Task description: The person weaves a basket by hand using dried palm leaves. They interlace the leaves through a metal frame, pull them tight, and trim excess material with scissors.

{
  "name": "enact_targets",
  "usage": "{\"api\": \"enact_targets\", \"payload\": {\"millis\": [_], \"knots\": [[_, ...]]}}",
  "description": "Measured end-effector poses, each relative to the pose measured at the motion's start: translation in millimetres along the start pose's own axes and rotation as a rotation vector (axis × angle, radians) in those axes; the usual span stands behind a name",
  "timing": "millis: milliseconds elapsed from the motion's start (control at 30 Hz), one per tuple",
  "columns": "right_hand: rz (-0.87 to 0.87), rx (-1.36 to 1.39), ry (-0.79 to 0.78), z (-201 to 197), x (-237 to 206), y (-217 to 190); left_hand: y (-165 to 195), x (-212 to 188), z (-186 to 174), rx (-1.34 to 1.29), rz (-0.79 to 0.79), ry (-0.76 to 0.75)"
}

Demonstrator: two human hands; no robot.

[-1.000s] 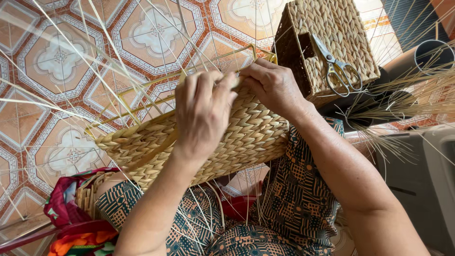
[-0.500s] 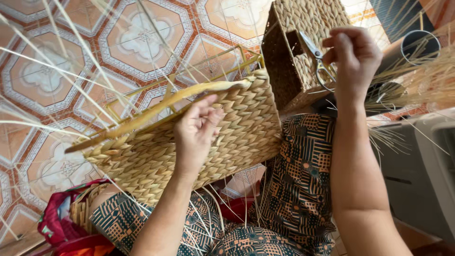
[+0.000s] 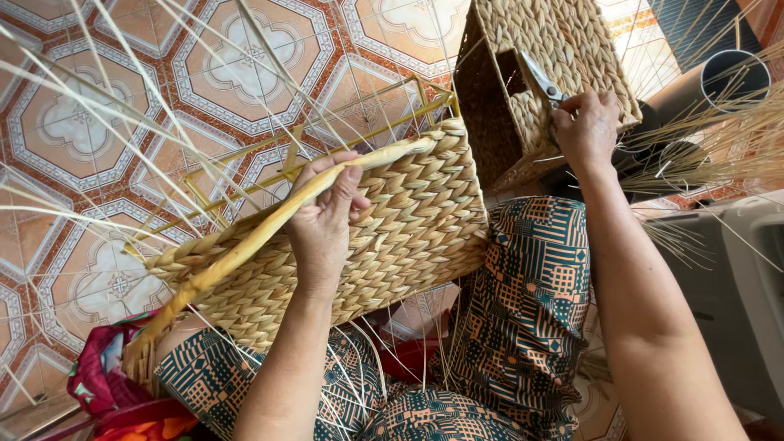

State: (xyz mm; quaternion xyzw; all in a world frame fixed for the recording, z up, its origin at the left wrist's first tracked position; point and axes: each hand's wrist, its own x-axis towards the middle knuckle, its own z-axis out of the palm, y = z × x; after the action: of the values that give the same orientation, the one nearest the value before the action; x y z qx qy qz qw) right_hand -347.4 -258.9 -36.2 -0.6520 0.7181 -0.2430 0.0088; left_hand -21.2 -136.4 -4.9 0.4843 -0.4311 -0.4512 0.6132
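My left hand [image 3: 322, 220] rests on the half-woven basket [image 3: 384, 237] lying across my lap, its fingers [image 3: 343, 184] curled over the broad yellowish strand [image 3: 269, 229] along the top rim. My right hand [image 3: 586, 129] reaches up to the finished woven basket [image 3: 572, 49] just beside it, fingers closed around the handles of the scissors [image 3: 541, 82], whose blades lie against that basket's side.
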Motion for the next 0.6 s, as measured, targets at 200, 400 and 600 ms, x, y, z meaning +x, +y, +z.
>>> {"api": "enact_targets", "payload": {"millis": [200,400,600], "knots": [[0.022,0.053,-0.095,7.2,-4.4,17.6,-7.7,5.1,-1.7,0.074,-0.006,0.025],[0.11,0.172,-0.214,-25.7,-3.9,23.3,-15.7,6.3,-2.8,0.011,-0.02,0.037],[0.172,0.806,-0.508,-113.2,-113.3,-18.8,-16.7,-2.6,-2.4,-0.04,0.037,-0.007]]}}
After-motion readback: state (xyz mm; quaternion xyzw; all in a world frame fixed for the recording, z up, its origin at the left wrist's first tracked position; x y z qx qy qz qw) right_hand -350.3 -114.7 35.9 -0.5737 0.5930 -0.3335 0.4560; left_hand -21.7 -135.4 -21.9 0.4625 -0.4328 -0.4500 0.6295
